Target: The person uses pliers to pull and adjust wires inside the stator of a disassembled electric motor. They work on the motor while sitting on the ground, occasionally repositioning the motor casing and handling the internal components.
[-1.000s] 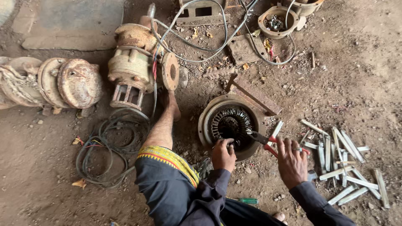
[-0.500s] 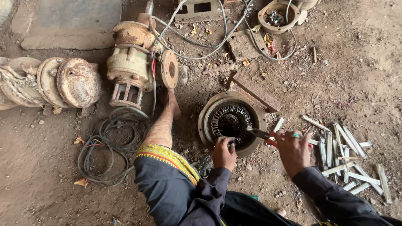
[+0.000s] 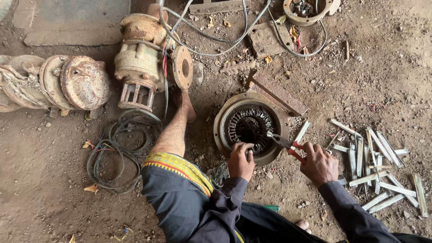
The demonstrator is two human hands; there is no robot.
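Stator work on the dirt floor.
I see the round rusty motor stator housing (image 3: 250, 128) lying ahead; my left hand (image 3: 241, 161) curls over its near rim, my right hand (image 3: 318, 163) grips red-handled pliers (image 3: 288, 145) angled into the windings, beside scattered pale strips (image 3: 378, 162).

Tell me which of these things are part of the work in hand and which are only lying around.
In use:
round motor stator
red-handled pliers in the right hand
left hand on the stator's rim

Lying about:
pale strips
rusty pump
black cable coil
rusty discs
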